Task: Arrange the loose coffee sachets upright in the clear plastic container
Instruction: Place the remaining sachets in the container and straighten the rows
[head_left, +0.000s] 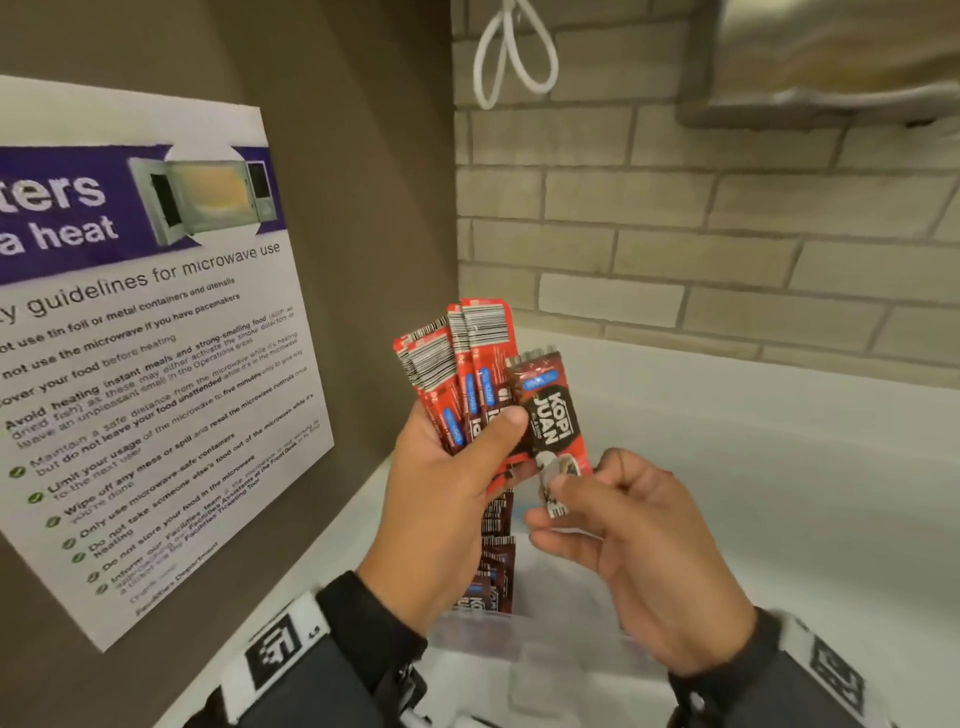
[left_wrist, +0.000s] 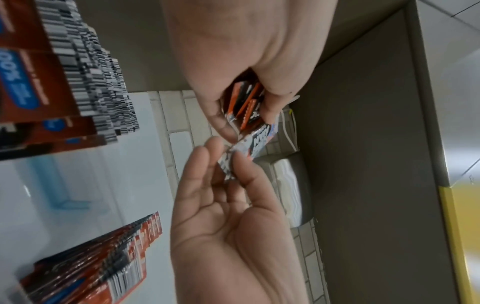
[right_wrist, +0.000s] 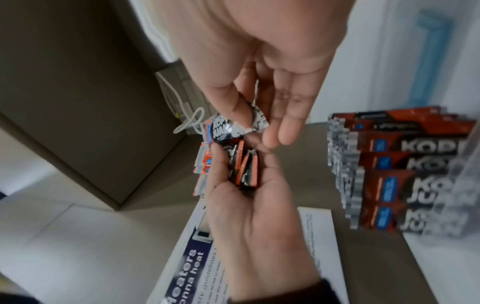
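Above counter (head_left: 779, 467), sachet (head_left: 553, 415) near-upright.

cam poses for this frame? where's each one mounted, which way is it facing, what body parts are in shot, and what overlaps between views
Head: worn on the head, facing forward and down at the fanned sachets in the left hand; the right hand, both sleeves and the microwave poster show.
Left wrist: looks along the left palm at the right hand facing it.
Right wrist: looks along the right hand at the left hand and its sleeve.
Shared: all three show the single sachet pinched by the right fingers; both wrist views show packed sachets in the clear container.
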